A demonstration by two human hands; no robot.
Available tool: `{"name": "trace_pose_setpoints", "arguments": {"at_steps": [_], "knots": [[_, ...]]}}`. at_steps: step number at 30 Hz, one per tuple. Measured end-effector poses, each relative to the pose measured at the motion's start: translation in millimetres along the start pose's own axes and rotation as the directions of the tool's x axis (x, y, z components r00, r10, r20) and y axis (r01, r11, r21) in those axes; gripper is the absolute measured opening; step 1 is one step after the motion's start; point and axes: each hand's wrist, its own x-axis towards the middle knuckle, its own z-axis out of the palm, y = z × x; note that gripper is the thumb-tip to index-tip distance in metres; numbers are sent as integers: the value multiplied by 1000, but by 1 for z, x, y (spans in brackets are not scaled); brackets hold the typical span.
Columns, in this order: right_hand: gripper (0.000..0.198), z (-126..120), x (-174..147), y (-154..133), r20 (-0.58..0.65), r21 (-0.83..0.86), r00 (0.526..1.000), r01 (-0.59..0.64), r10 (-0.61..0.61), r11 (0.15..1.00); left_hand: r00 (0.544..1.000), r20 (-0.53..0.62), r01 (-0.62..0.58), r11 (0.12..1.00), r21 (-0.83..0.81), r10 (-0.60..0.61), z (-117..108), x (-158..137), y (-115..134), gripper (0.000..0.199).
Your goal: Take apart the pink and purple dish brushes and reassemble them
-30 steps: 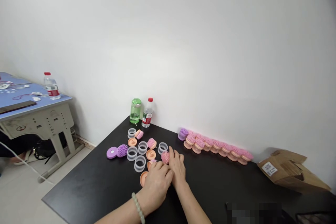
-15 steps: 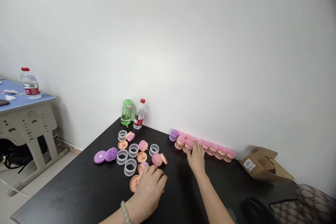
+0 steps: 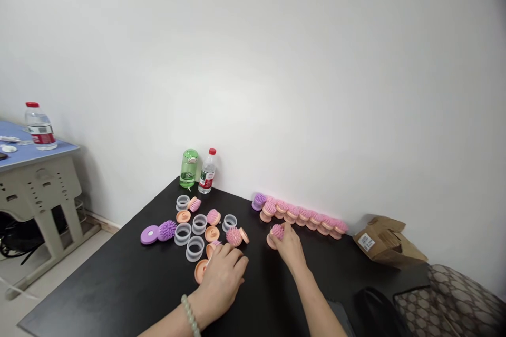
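My right hand [image 3: 290,247] is closed around a pink bristled brush [image 3: 277,230] with a peach round base, just in front of the row of brushes. Palm down at the front of the loose parts is my left hand [image 3: 225,276], a pale bead bracelet on its wrist. Its fingers curl under and hide what they hold, if anything. Beside those fingers lies a peach round cap [image 3: 200,271]. A little farther back are a pink brush head [image 3: 233,237], several clear plastic rings [image 3: 195,249] and another peach cap [image 3: 212,234].
Along the wall runs a row of pink brushes [image 3: 308,215], with a purple brush [image 3: 259,200] at its left end. A purple brush head [image 3: 167,230] touches a purple disc [image 3: 149,235]. A green bottle [image 3: 188,169], a water bottle [image 3: 207,172] and a cardboard box [image 3: 385,242] stand against the wall.
My right hand has drawn back from the row toward me, bringing one pink brush with it. The left hand stays almost in place. The view has shifted slightly.
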Motion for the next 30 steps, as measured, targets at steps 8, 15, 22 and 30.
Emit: {"name": "trace_pose_setpoints", "arguments": {"at_steps": [8, 15, 22, 30], "knots": [[49, -4, -76, -35, 325, 495, 945, -137, -37, 858, 992, -124, -11, 981, -193, -13, 5, -2, 0, 88], [51, 3, -114, -49, 423, 824, 900, -334, -105, 458, 986, -168, -56, 966, -252, 13, 8, -3, -1, 47], [55, 12, -116, -46, 450, 823, 885, -360, -116, 440, 982, -182, -103, 955, -280, 53, 12, -2, -7, 26], [48, 9, -115, -48, 380, 840, 918, -293, -111, 456, 992, -121, -50, 959, -278, 16, 13, 0, -7, 20]]}}
